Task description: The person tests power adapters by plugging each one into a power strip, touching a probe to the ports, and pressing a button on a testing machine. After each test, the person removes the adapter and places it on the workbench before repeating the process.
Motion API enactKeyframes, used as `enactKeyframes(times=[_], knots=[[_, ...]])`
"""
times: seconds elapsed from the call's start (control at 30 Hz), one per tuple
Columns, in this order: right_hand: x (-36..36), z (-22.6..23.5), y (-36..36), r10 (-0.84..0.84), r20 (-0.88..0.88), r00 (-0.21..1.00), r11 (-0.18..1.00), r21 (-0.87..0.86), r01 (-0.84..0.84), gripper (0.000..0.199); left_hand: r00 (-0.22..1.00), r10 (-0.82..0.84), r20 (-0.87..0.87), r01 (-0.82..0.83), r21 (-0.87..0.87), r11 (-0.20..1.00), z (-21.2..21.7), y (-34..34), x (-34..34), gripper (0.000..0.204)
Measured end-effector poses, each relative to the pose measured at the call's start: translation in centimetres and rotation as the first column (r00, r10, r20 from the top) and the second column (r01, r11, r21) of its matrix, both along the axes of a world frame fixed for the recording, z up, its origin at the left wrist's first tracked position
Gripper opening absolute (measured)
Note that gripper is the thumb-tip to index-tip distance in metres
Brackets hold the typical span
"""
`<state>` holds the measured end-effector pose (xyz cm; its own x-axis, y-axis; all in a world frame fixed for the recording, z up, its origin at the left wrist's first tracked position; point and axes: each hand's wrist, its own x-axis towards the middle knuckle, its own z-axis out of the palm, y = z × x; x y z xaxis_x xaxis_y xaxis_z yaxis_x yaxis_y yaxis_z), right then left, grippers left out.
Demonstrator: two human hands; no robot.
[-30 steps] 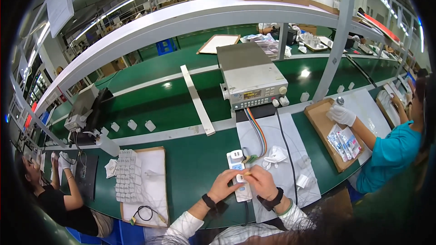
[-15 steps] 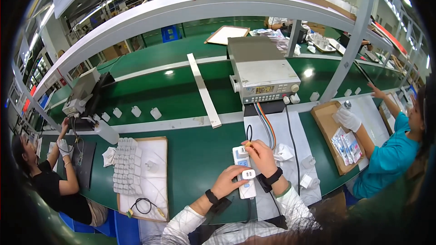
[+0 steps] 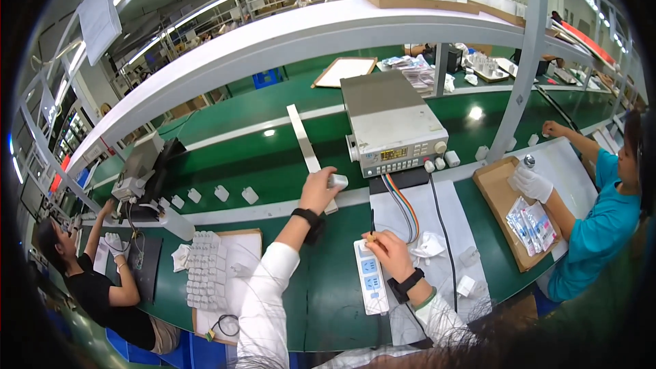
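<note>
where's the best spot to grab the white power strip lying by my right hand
Probably the long side edges of the power strip, near its middle, coming from above. It lies flat on the green table with its long axis running away from you, and it is narrow enough to pinch across. The right hand rests at its far end, so the near half is free.

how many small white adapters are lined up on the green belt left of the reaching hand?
4 white adapters on the green belt, left of the left hand: at, plus a fifth at, so 5. More may sit hidden behind the grey fixture.
</note>
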<state>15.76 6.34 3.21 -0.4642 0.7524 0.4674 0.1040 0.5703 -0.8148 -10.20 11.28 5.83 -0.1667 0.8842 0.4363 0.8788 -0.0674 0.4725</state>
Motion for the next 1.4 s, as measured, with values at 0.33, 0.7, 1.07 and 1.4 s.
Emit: enactKeyframes(times=[0.33, 0.7, 1.07, 1.4], knots=[[1.6, 1.1, -0.2, 0.051, 0.038, 0.998, 0.989, -0.137, -0.046, 0.024, 0.975, 0.077, -0.209, -0.138, -0.293, 0.946, -1.3, 4.7, -2.3, 0.027], [0.2, -0.9, -0.4, 0.071, 0.025, 0.997, 0.995, -0.072, -0.069, 0.024, 0.491, 0.302, -0.817, -0.805, -0.293, 0.517, -7.4, -4.9, -22.4, 0.028], [1.3, -1.1, 0.7, 0.063, 0.034, 0.997, 0.992, -0.108, -0.059, 0.025, 0.771, -0.168, 0.614, 0.267, -0.071, 0.961, -0.6, -13.6, 3.4, 0.045], [0.6, -1.1, 0.3, 0.084, -0.038, 0.996, 0.989, -0.122, -0.088, 0.025, 0.823, -0.189, 0.535, 0.294, -0.119, 0.948, -4.6, -16.9, 13.1, 0.039]])
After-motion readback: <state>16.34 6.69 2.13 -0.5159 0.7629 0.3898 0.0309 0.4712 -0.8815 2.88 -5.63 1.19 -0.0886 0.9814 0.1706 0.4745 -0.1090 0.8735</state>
